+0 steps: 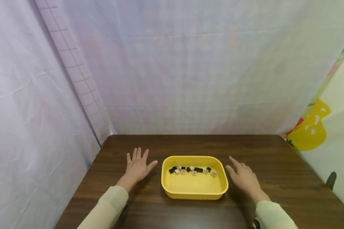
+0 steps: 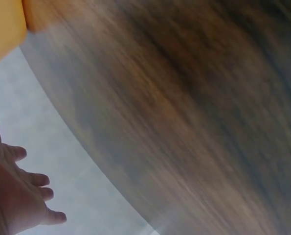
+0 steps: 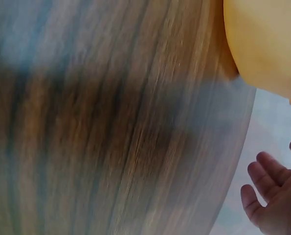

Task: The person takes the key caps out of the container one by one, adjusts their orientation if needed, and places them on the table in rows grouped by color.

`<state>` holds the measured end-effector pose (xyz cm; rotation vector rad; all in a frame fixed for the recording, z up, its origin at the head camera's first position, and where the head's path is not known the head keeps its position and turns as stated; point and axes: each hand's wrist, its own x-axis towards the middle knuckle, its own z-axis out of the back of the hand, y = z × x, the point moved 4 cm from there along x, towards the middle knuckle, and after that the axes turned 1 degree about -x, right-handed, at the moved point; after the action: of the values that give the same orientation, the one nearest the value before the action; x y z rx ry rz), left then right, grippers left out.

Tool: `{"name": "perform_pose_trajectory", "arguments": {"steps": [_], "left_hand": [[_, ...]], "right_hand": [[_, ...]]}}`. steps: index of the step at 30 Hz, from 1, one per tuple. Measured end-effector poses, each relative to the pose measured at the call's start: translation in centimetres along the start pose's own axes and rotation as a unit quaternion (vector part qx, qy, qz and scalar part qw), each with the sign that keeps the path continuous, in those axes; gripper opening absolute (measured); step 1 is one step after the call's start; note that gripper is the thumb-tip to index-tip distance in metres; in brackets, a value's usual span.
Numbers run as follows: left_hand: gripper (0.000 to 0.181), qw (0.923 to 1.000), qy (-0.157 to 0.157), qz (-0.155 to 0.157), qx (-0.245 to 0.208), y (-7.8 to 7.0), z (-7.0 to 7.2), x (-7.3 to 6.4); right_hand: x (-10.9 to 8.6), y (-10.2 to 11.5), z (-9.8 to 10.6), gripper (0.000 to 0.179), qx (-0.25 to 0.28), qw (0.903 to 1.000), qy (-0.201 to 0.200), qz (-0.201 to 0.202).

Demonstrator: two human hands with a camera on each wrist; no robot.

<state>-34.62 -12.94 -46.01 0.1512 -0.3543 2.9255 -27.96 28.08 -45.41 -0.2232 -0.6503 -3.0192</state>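
Observation:
A yellow plastic basin [image 1: 195,194] stands on the dark wooden table between the two hands. Along its far side lie several small square pieces, some black [image 1: 200,170] and some beige [image 1: 194,173]. To the left of the basin is my left hand [image 1: 137,168], fingers spread and nothing in it. My right hand [image 1: 243,178] is on the other side, its fingers extended toward the basin and holding nothing. Both wrist views show the basin's yellow wall [image 2: 3,29] near the hand, with loose, empty fingers [image 3: 270,178] at the frame edge.
The brown wood-grain table [image 1: 143,206] ends at a straight far edge with rounded corners. Behind it hangs a pale patterned curtain [image 1: 189,70]. A white cloth [image 1: 31,111] closes off the left side, and a sheet with a yellow printed shape [image 1: 308,135] hangs at the right.

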Motion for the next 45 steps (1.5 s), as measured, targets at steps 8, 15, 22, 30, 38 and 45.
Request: {"name": "perform_pose_trajectory", "arguments": {"steps": [8, 15, 22, 30, 38, 45], "left_hand": [[0.079, 0.9996, -0.014, -0.011, -0.020, -0.5, 0.7, 0.1], [0.078, 0.9989, -0.027, -0.024, -0.030, -1.3, 1.1, 0.1], [0.072, 0.9975, -0.021, -0.042, -0.052, -3.5, 1.5, -0.1], [0.060, 0.9921, -0.021, -0.090, -0.085, -6.5, 1.1, -0.5], [0.042, 0.9896, -0.012, -0.118, -0.082, -8.9, 0.3, -0.6], [0.034, 0.9916, 0.007, -0.125, -0.031, -9.6, -0.4, -0.4]], "right_hand": [[0.1, 0.9, -0.1, 0.051, 0.077, 0.9968, -0.017, 0.016], [-0.2, 1.4, -0.6, 0.048, 0.127, 0.9917, -0.010, -0.014], [-0.4, 1.8, -0.5, 0.045, 0.168, 0.9846, -0.015, -0.046], [-0.5, 1.8, -0.8, 0.043, 0.185, 0.9798, -0.022, -0.073], [-0.7, 1.9, -1.3, 0.040, 0.213, 0.9733, -0.008, -0.085], [-0.8, 2.2, -1.3, 0.040, 0.221, 0.9723, -0.008, -0.077]]}}
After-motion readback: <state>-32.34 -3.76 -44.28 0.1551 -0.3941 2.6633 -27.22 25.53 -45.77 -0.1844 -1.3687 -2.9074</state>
